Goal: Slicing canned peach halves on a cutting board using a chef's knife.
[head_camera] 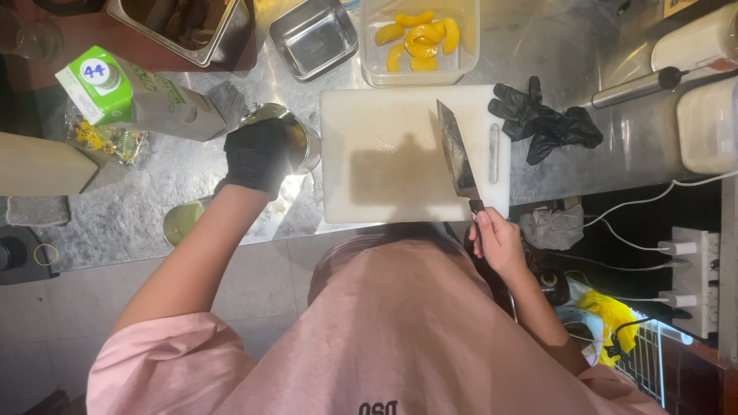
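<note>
The left hand (pixel 256 156) — in a black glove — is clamped over an opened tin can (pixel 296 137) just off the left edge of the white cutting board (pixel 384 165). The bare right hand (pixel 498 242) grips the handle of a cleaver (pixel 457 152) lying flat near the board's right edge.

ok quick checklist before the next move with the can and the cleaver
1. Left hand, black-gloved, on the open can: ok, it rests on top of it.
2. Right hand on the cleaver handle: ok, bare fingers wrapped round it.
3. Blade position: ok, lying on the white cutting board, away from the left hand.
4. Board surface: ok, bare apart from the cleaver and a slim tool.
5. Can contents: cannot tell, hand covers it.
6. Tub of peach slices: ok, behind the board.
</note>
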